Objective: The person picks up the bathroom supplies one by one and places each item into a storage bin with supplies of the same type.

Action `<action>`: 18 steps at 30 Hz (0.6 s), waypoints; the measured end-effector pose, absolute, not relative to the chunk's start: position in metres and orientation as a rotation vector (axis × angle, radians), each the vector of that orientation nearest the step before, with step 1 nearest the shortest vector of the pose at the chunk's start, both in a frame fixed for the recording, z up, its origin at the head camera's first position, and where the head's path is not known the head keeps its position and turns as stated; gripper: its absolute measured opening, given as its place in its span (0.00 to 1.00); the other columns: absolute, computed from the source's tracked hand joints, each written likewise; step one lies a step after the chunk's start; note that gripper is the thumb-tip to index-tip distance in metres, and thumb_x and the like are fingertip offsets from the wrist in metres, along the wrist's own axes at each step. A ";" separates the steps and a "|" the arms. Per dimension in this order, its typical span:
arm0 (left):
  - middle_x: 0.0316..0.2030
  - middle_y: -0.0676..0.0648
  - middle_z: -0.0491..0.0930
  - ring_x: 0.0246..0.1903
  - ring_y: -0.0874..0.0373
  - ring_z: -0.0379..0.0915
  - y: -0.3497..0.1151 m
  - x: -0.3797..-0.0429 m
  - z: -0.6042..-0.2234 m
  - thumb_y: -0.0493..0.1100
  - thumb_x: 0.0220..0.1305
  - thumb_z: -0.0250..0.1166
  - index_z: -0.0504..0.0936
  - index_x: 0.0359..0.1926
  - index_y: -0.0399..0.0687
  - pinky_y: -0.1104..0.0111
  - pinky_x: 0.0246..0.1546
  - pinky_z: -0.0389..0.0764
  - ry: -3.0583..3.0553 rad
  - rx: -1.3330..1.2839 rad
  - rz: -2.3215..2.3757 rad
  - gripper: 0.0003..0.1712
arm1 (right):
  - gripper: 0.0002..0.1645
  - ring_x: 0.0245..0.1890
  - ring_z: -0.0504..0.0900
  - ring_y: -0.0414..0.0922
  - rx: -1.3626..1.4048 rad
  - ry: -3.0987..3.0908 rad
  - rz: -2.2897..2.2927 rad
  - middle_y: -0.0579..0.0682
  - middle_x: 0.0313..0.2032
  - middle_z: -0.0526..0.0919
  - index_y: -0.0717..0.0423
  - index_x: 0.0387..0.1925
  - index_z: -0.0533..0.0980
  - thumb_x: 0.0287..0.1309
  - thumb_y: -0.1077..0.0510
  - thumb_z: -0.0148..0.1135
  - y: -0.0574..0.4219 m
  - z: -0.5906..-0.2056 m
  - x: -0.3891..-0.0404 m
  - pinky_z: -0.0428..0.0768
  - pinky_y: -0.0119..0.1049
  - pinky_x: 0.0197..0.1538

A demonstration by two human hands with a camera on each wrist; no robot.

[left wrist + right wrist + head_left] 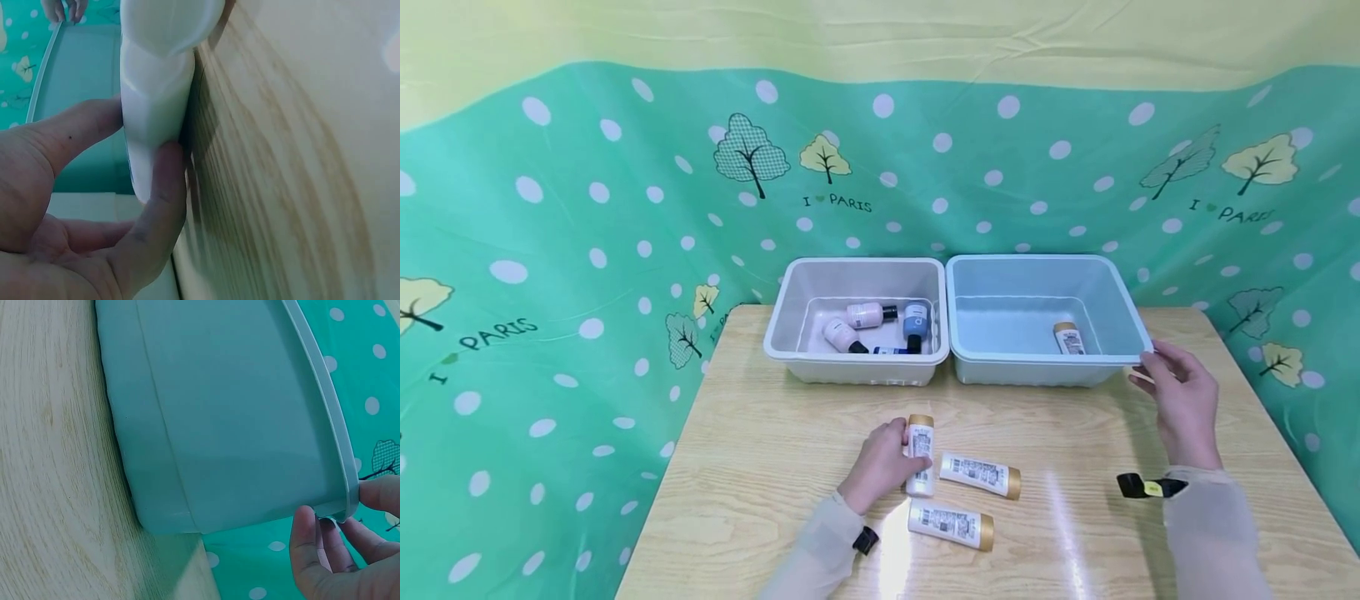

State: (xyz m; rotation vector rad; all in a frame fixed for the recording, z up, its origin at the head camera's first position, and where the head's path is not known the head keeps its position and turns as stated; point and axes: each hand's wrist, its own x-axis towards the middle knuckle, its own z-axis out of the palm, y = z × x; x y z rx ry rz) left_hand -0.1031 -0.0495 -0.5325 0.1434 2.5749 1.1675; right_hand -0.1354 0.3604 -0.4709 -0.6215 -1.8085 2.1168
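My left hand [878,462] pinches a white bottle with a gold cap [920,457] between thumb and fingers, low over the table. In the left wrist view the bottle [156,106] sits between the thumb and a bent finger. Two more white gold-capped bottles lie beside it, one to the right [976,475] and one nearer me [946,522]. My right hand [1183,396] grips the front right corner of the light blue bin [1037,369]; the right wrist view shows thumb and fingers around its rim [340,444]. Inside that bin lies one white gold-capped bottle [1068,338].
A grey bin [857,367] stands to the left, against the blue one. It holds pink bottles [867,315] and blue bottles [915,321] with black caps. Behind the wooden table [745,467] hangs a green and yellow patterned cloth [880,167].
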 end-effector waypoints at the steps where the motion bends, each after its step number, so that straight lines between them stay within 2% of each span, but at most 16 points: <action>1: 0.33 0.50 0.76 0.29 0.59 0.74 -0.050 -0.103 -0.532 0.45 0.52 0.79 0.77 0.54 0.34 0.70 0.25 0.80 2.563 0.136 1.179 0.32 | 0.29 0.43 0.82 0.38 -0.626 -1.812 2.117 0.47 0.50 0.77 0.58 0.65 0.72 0.65 0.56 0.66 0.360 -0.471 -0.135 0.85 0.29 0.43; 7: 0.30 0.51 0.77 0.26 0.61 0.75 -0.055 -0.106 -0.532 0.47 0.53 0.78 0.76 0.57 0.33 0.70 0.22 0.80 2.564 0.103 1.159 0.35 | 0.30 0.44 0.81 0.39 -0.636 -1.820 2.125 0.46 0.51 0.76 0.58 0.66 0.71 0.66 0.56 0.66 0.360 -0.471 -0.135 0.84 0.28 0.43; 14: 0.37 0.50 0.81 0.32 0.60 0.76 -0.064 -0.109 -0.534 0.49 0.53 0.78 0.76 0.61 0.35 0.69 0.31 0.81 2.554 0.094 1.167 0.38 | 0.29 0.46 0.80 0.41 -0.658 -1.858 2.089 0.45 0.51 0.76 0.55 0.67 0.72 0.67 0.54 0.65 0.360 -0.472 -0.136 0.84 0.28 0.42; 18: 0.39 0.47 0.83 0.33 0.60 0.78 -0.067 -0.111 -0.536 0.47 0.54 0.78 0.75 0.62 0.35 0.69 0.32 0.82 2.528 0.107 1.221 0.39 | 0.29 0.47 0.80 0.41 -0.655 -1.846 2.093 0.46 0.51 0.76 0.55 0.66 0.72 0.67 0.54 0.65 0.360 -0.472 -0.136 0.85 0.28 0.41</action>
